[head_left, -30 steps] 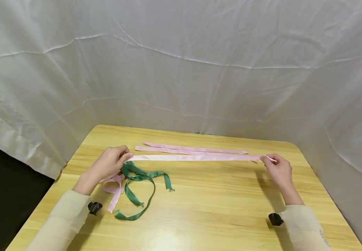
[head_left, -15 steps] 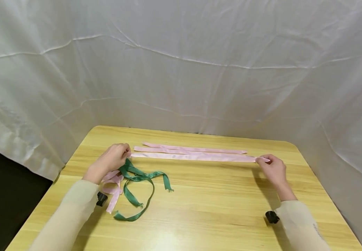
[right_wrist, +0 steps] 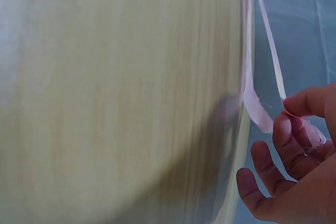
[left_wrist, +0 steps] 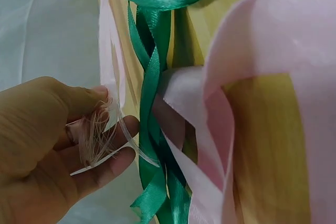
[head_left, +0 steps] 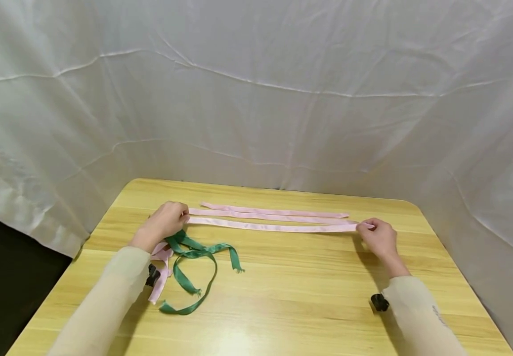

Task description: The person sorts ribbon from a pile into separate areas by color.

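A pink satin ribbon (head_left: 265,227) spans between both hands, sagging slightly over the far part of the table. My left hand (head_left: 163,223) pinches its left end; in the left wrist view, frayed threads (left_wrist: 97,140) poke out below the thumb. At the other end my right hand (head_left: 380,238) pinches the ribbon between thumb and forefinger, and a short tail sticks out past the fingers. Just beyond lie two more pink ribbons (head_left: 256,209), stretched out flat side by side. Green ribbons (head_left: 194,253) lie in a loose tangle below the left hand.
Another pink ribbon (head_left: 160,282) lies crumpled beside the green tangle, partly hidden by the left forearm. The wooden table (head_left: 292,296) has rounded far corners. White curtain cloth (head_left: 256,123) hangs behind it and along both sides.
The held ribbon has gone from taut to slightly slack. My right hand has moved left, and the left forearm has swung inward over the crumpled pink ribbon.
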A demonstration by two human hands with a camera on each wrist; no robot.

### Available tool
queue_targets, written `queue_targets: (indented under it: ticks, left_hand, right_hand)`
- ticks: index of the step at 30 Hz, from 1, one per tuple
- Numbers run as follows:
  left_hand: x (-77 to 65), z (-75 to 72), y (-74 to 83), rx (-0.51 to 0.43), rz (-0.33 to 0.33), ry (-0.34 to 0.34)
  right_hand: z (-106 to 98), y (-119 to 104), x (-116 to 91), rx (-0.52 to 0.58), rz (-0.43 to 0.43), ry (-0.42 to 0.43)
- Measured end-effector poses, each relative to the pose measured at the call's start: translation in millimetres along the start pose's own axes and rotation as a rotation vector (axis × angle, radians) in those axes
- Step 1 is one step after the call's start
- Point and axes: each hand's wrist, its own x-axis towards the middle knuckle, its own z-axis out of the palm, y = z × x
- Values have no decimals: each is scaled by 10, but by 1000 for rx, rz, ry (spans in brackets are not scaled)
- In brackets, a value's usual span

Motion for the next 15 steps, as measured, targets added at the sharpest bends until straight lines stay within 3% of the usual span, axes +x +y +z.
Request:
queue_targets:
  ticks: [15]
  left_hand:
    - [83,60,-30,22,-52,-21]
  right_hand:
    - [70,26,71,-28,22,-42]
